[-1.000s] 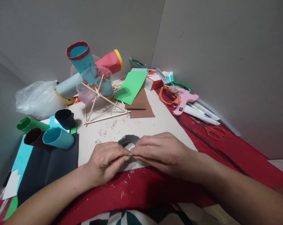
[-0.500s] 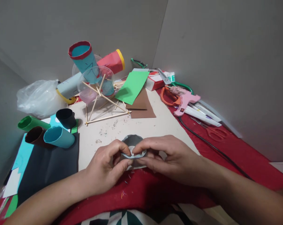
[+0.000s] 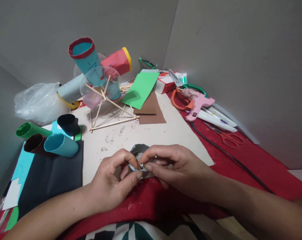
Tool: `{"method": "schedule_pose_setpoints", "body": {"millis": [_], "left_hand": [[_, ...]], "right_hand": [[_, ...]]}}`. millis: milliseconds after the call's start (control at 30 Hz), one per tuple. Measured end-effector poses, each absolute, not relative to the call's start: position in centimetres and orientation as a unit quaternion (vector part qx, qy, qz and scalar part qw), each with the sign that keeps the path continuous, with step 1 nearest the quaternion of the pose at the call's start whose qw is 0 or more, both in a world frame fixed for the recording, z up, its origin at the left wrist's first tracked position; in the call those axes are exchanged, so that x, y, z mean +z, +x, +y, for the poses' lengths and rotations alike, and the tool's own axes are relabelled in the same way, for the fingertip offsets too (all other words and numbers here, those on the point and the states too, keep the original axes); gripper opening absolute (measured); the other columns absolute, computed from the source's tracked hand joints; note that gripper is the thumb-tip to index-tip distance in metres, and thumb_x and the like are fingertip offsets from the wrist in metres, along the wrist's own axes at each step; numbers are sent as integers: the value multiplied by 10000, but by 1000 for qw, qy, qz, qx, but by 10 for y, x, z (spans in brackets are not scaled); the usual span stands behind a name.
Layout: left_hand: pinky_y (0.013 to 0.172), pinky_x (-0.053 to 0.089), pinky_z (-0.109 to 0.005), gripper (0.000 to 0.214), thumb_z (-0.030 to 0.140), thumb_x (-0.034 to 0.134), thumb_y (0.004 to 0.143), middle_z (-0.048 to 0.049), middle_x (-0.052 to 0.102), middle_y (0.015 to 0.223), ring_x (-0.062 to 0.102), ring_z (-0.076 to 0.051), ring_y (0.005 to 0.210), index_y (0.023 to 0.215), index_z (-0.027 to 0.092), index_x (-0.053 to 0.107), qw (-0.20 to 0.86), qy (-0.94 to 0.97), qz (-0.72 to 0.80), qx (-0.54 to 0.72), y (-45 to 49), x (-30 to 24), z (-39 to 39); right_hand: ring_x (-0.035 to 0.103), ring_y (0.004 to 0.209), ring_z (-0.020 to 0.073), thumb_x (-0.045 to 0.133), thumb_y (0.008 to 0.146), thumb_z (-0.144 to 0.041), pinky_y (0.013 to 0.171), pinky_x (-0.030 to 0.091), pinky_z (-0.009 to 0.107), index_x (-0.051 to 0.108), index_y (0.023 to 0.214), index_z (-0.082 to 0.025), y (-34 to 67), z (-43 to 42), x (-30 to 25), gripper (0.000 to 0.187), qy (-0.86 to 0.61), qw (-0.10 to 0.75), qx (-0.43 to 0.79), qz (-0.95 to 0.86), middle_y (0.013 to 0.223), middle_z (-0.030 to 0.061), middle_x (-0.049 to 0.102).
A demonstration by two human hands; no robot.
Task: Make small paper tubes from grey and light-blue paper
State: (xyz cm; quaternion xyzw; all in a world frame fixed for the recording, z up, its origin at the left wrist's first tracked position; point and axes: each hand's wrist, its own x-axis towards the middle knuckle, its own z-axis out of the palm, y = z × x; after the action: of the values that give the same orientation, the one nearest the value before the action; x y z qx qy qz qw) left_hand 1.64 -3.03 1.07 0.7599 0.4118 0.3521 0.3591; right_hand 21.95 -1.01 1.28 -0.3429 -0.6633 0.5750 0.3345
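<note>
Grey paper ring (image 3: 138, 147) is what I've got in my fingers right now, down at the near edge of the pale board (image 3: 186, 133), right in front of me. My left hand (image 3: 113, 176) is pinched on the near rim, index finger inside and thumb outside. My right hand (image 3: 177, 166) is clamped on the same rim just beside it, thumb and index close together, so the two hands almost meet; they cover most of the near side, so I can't tell how the edge looks there.

Off to my left, a light blue tube (image 3: 63, 146) leans at the far edge of a black sheet (image 3: 53, 176), with brown (image 3: 37, 144), green (image 3: 33, 131) and black (image 3: 69, 126) tubes bunched around it. Past my hands there's a stick frame (image 3: 114, 125), plus a green sheet (image 3: 140, 90) lying over some brown paper (image 3: 153, 119). Over on the right, a pink glue gun (image 3: 197, 106) sits with its cord (image 3: 226, 156) trailing across the red cloth (image 3: 243, 176), near some red-handled scissors (image 3: 231, 140).
</note>
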Motion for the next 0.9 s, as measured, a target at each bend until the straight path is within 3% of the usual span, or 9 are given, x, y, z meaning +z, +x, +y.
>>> {"method": "schedule_pose_setpoints", "body": {"millis": [133, 333, 500, 733, 900], "left_hand": [[511, 376, -199, 93, 243, 636, 876, 14, 570, 698, 505, -96, 594, 826, 192, 575, 387, 747, 430, 328, 16, 16, -29], [520, 369, -212, 135, 287, 619, 877, -3, 582, 690, 499, -102, 587, 813, 173, 584, 422, 724, 450, 310, 18, 22, -28], [513, 338, -219, 177, 308, 614, 870, 15, 542, 629, 415, -83, 523, 772, 163, 590, 444, 702, 481, 280, 20, 26, -27], [515, 314, -224, 153, 286, 610, 856, -8, 577, 681, 423, -92, 556, 773, 158, 597, 474, 684, 483, 272, 21, 26, -26], [507, 276, -218, 146, 279, 655, 821, 45, 458, 617, 331, -78, 533, 772, 163, 579, 538, 637, 474, 282, 22, 31, -22]], "right_hand": [[462, 489, 59, 513, 809, -26, 474, 353, 173, 686, 851, -176, 222, -8, 14, 233, -342, 319, 522, -713, 623, -62, 591], [622, 756, 111, 554, 912, -90, 689, 434, 202, 671, 916, -175, 232, -5, 8, 145, -251, 316, 329, -854, 844, 1, 707], [515, 642, 126, 467, 999, -166, 597, 343, 263, 582, 824, -184, 238, -6, 0, 209, -232, 252, 169, -924, 753, -13, 604], [423, 603, 117, 496, 960, -77, 573, 274, 284, 517, 801, -184, 239, -7, 0, 193, -219, 238, 142, -935, 736, -36, 524], [462, 622, 130, 469, 998, -147, 606, 293, 283, 549, 887, -198, 239, -8, -1, 145, -230, 229, 131, -937, 745, -34, 553]]}}
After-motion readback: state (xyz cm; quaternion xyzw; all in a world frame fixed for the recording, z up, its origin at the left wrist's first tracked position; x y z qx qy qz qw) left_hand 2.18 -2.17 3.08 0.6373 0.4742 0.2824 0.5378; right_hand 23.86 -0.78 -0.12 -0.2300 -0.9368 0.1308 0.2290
